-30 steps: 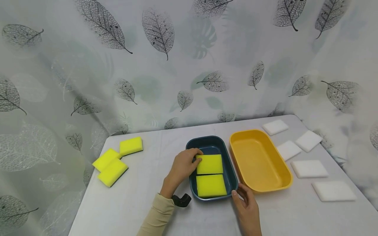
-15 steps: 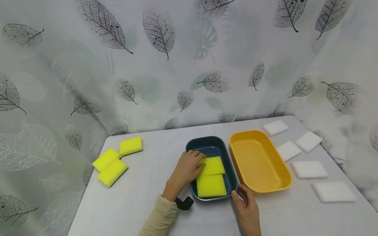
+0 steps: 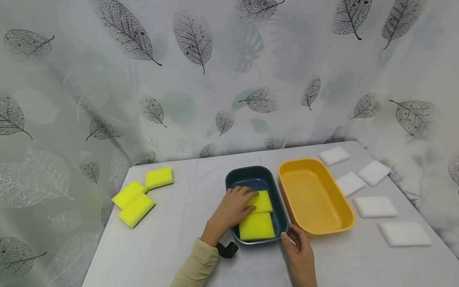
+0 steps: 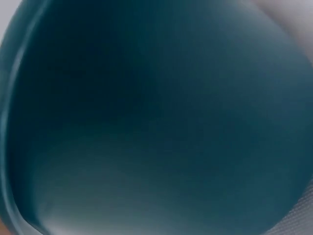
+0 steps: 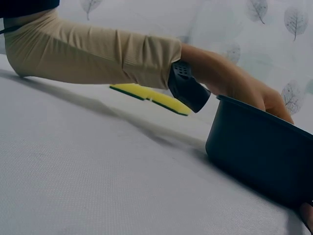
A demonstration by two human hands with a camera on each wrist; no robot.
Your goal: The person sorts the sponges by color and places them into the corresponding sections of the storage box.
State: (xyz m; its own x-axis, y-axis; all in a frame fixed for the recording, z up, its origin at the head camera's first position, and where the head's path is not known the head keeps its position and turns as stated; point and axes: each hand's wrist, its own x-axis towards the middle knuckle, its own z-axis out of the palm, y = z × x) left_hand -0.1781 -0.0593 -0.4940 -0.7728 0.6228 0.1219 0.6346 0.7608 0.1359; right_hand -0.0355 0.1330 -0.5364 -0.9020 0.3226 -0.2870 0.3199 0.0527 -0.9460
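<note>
Two yellow sponges lie inside the dark blue tray [image 3: 249, 174] in the head view, the near sponge [image 3: 256, 227] just below the far sponge [image 3: 263, 201]. My left hand [image 3: 233, 207] reaches over the tray's left rim, its loosely bent fingers and thumb touching the far sponge, whose left part it covers. My right hand [image 3: 299, 255] holds the tray's near right corner, thumb at the rim. The left wrist view shows mostly the tray's blurred inner surface [image 4: 161, 122]. In the right wrist view the tray's outer wall [image 5: 259, 152] appears, with the left hand dipping in behind it.
A yellow tray [image 3: 315, 195] stands right beside the blue one. Several white sponges [image 3: 375, 206] are spread along the table's right side. Three more yellow sponges [image 3: 137, 209] lie at the left, two overlapping. A leaf-print curtain [image 3: 193, 103] hangs behind the table.
My left hand has moved right and slightly nearer over the far sponge. That sponge shifted a little right and nearer, then stayed put. The right hand has not moved.
</note>
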